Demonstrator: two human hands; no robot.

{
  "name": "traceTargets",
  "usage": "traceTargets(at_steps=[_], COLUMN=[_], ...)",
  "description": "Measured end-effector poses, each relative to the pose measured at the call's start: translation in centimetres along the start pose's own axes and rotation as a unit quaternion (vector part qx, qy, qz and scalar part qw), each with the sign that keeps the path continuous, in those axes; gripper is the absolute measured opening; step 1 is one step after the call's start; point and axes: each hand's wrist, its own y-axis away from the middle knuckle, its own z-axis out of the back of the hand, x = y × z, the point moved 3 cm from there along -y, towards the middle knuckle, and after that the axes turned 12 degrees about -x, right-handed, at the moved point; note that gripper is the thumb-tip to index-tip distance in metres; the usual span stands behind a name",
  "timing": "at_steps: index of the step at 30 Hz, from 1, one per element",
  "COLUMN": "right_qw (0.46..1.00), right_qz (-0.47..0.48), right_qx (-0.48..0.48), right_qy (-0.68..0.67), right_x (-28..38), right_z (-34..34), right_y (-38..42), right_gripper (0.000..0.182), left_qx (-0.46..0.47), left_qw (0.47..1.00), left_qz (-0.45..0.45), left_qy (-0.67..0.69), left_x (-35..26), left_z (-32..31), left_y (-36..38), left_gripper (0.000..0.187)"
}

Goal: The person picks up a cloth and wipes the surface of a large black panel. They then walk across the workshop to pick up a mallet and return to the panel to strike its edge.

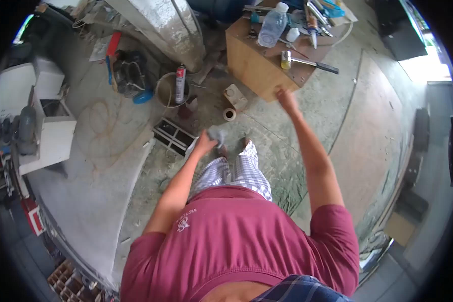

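Observation:
My left hand point(205, 143) is closed round a crumpled grey cloth point(217, 134), held low in front of my legs. Beside it on the floor lies a dark metal grate point(173, 137) with a pale frame. My right hand point(288, 102) reaches forward to the near edge of a wooden box point(259, 68); its fingers are blurred, and I cannot see whether they touch the wood. On top of the box, close to that hand, lies a hammer point(307, 61) with a yellowish head and black grip. A clear plastic bottle point(274, 27) stands behind it.
A sealant tube point(312, 32) and other tools crowd the box top. On the floor are a tape roll point(229, 115), a bucket point(166, 90) with a spray can point(180, 83), and a respirator mask point(131, 75). Large flat sheets point(93, 201) lie left and right.

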Motion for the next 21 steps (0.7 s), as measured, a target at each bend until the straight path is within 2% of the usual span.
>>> traceTargets(at_steps=[1, 2, 3, 4, 5, 6, 7, 8, 9, 10, 11, 12, 13, 14, 15, 16, 17, 18, 20, 21], right_qw=[0.971, 0.951, 0.960, 0.963, 0.962, 0.970, 0.977, 0.993, 0.990, 0.989, 0.991, 0.993, 0.985, 0.994, 0.993, 0.990, 0.986, 0.989, 0.974, 0.979], right_qz=[-0.109, -0.189, -0.182, -0.155, -0.146, -0.126, -0.090, -0.070, 0.057, -0.011, 0.048, 0.072, 0.088, 0.081, 0.110, 0.098, 0.155, 0.071, 0.183, 0.172], right_qx=[-0.143, -0.120, -0.121, -0.185, -0.188, -0.157, -0.171, -0.076, -0.120, -0.045, -0.076, -0.062, -0.108, 0.010, 0.018, -0.026, -0.029, 0.095, -0.079, -0.041], right_qy=[-0.160, -0.212, -0.173, -0.122, -0.136, -0.135, -0.094, -0.053, -0.039, -0.140, -0.103, -0.069, -0.106, -0.068, -0.032, -0.102, -0.047, -0.088, -0.111, -0.099], right_x=[-3.5, -5.8, -7.6, -8.5, -10.2, -11.4, -11.6, -13.1, -15.5, -15.3, -17.4, -16.1, -16.4, -17.5, -16.1, -12.5, -13.6, -11.2, -10.8, -8.4], right_z=[1.4, 4.9, 4.2, 5.9, 2.9, 1.9, 2.0, -1.8, -7.8, -5.6, -10.8, -6.1, -6.1, -7.6, -4.4, 3.5, 0.4, 4.3, 4.7, 7.4], right_y=[-2.2, -4.7, -6.7, -8.1, -8.7, -9.9, -9.6, -10.2, -10.5, -11.1, -12.2, -12.9, -13.6, -14.5, -14.2, -12.5, -11.7, -10.3, -5.5, -3.0], right_gripper=[0.020, 0.030, 0.036, 0.032, 0.037, 0.040, 0.043, 0.045, 0.047, 0.043, 0.039, 0.037, 0.039, 0.044, 0.043, 0.038, 0.030, 0.026, 0.031, 0.029], left_qx=[-0.062, -0.051, -0.042, -0.053, -0.061, -0.078, -0.108, -0.143, -0.153, -0.171, -0.186, -0.191, -0.200, -0.185, -0.163, -0.137, -0.161, -0.172, -0.184, -0.189], left_qw=[0.998, 0.993, 0.979, 0.965, 0.943, 0.931, 0.946, 0.951, 0.947, 0.941, 0.925, 0.923, 0.929, 0.940, 0.941, 0.946, 0.935, 0.922, 0.903, 0.900], left_qz=[-0.001, 0.095, 0.187, 0.253, 0.326, 0.356, 0.306, 0.264, 0.276, 0.290, 0.330, 0.335, 0.310, 0.288, 0.296, 0.293, 0.315, 0.344, 0.380, 0.379], left_qy=[0.010, 0.037, 0.071, 0.039, 0.015, 0.032, -0.023, -0.077, -0.061, -0.039, 0.025, 0.017, -0.004, -0.003, 0.014, 0.030, 0.041, 0.049, 0.081, 0.101], left_x=[3.2, 5.5, 7.1, 7.5, 7.9, 9.2, 10.9, 12.1, 12.4, 12.9, 13.3, 9.7, 11.5, 10.5, 8.7, 7.1, 7.6, 8.2, 11.3, 13.9], left_z=[1.1, 2.5, 3.5, 5.0, 5.9, 6.0, 6.1, 5.8, 5.2, 4.1, 2.4, 2.6, 0.0, -1.1, -0.8, 0.3, 0.1, -0.2, 0.2, 0.8], left_y=[1.0, 2.9, 4.7, 7.2, 10.1, 12.4, 14.4, 17.1, 19.5, 21.4, 23.2, 24.7, 25.9, 26.4, 27.5, 28.5, 29.7, 30.2, 32.6, 32.4], left_gripper=[0.062, 0.063, 0.064, 0.065, 0.067, 0.067, 0.069, 0.071, 0.072, 0.074, 0.076, 0.075, 0.071, 0.068, 0.067, 0.066, 0.066, 0.067, 0.071, 0.071])
